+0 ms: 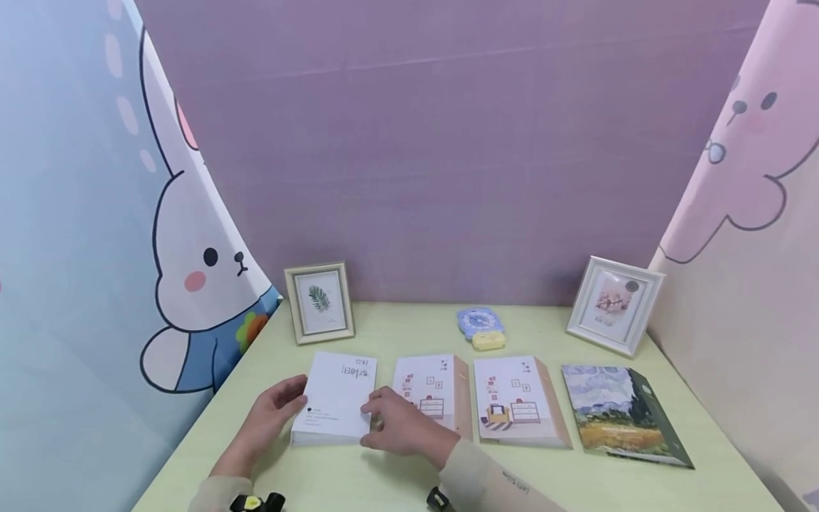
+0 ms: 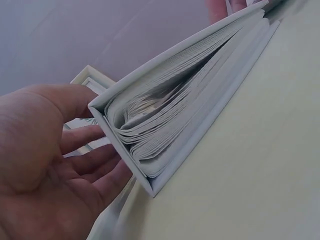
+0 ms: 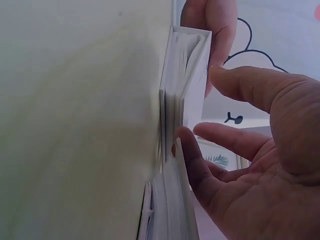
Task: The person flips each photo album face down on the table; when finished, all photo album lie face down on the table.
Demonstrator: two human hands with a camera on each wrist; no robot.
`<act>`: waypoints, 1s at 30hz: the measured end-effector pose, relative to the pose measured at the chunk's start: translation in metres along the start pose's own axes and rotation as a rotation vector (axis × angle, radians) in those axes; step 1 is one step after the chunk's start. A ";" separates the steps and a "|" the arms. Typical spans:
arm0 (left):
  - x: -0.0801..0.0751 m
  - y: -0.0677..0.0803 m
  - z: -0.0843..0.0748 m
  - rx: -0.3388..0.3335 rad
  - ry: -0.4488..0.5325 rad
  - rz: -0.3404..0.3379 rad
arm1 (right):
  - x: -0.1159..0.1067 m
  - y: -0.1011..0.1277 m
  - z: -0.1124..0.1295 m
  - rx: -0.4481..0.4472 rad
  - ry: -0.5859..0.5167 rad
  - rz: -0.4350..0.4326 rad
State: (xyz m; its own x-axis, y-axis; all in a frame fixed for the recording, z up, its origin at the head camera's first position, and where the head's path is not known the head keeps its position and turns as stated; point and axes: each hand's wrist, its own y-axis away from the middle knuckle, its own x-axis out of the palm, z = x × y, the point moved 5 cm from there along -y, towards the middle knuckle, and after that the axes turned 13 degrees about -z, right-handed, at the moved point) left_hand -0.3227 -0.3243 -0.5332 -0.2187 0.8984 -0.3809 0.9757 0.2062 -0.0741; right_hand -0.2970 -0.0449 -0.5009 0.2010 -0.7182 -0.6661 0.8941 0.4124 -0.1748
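A white photo album [image 1: 335, 402] with grey print on its cover lies on the table at the left end of a row. My left hand [image 1: 265, 419] is at its left side, and in the left wrist view its fingers rest against the album's spine [image 2: 125, 145]. Loosely bent pages show between the covers. At the right side, my right hand [image 1: 406, 425] has its fingertips at the cover's edge. The right wrist view shows the thumb and fingers [image 3: 200, 170] spread, not wrapped round the album [image 3: 200, 100].
Two matching albums with a drawn room, one nearer [image 1: 422, 391] and one further right [image 1: 515, 398], continue the row. A landscape-painting album [image 1: 623, 412] lies at the far right. Behind stand a gold-edged frame [image 1: 320, 302], a blue-and-yellow item [image 1: 480, 327] and a white frame [image 1: 614, 306].
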 end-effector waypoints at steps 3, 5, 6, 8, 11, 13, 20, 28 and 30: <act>0.001 -0.001 0.001 0.004 -0.018 -0.001 | 0.002 0.002 0.001 -0.014 0.038 0.019; 0.002 0.000 -0.001 0.006 -0.014 0.009 | 0.003 0.004 0.004 -0.033 0.082 0.040; 0.003 0.000 -0.001 0.006 -0.010 0.015 | 0.003 0.005 0.006 -0.040 0.105 0.050; 0.004 0.001 -0.004 0.007 0.003 0.024 | 0.003 0.007 0.008 -0.056 0.153 0.063; 0.005 0.004 -0.009 0.013 0.011 0.026 | 0.004 0.007 0.010 -0.063 0.180 0.074; 0.005 0.006 -0.011 0.017 0.013 0.022 | 0.005 0.008 0.009 -0.066 0.184 0.083; 0.005 0.010 -0.013 0.051 0.011 0.018 | 0.006 0.007 0.007 -0.085 0.192 0.098; 0.003 0.012 -0.012 0.066 0.100 0.018 | 0.003 0.006 0.007 -0.111 0.170 0.067; 0.004 0.013 -0.013 0.065 0.126 0.016 | 0.002 0.006 0.008 -0.124 0.177 0.061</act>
State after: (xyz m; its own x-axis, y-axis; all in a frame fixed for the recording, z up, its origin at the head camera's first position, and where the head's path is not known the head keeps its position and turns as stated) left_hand -0.3114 -0.3135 -0.5238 -0.1989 0.9438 -0.2638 0.9769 0.1696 -0.1301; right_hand -0.2880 -0.0484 -0.4976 0.1699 -0.5848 -0.7932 0.8241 0.5256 -0.2110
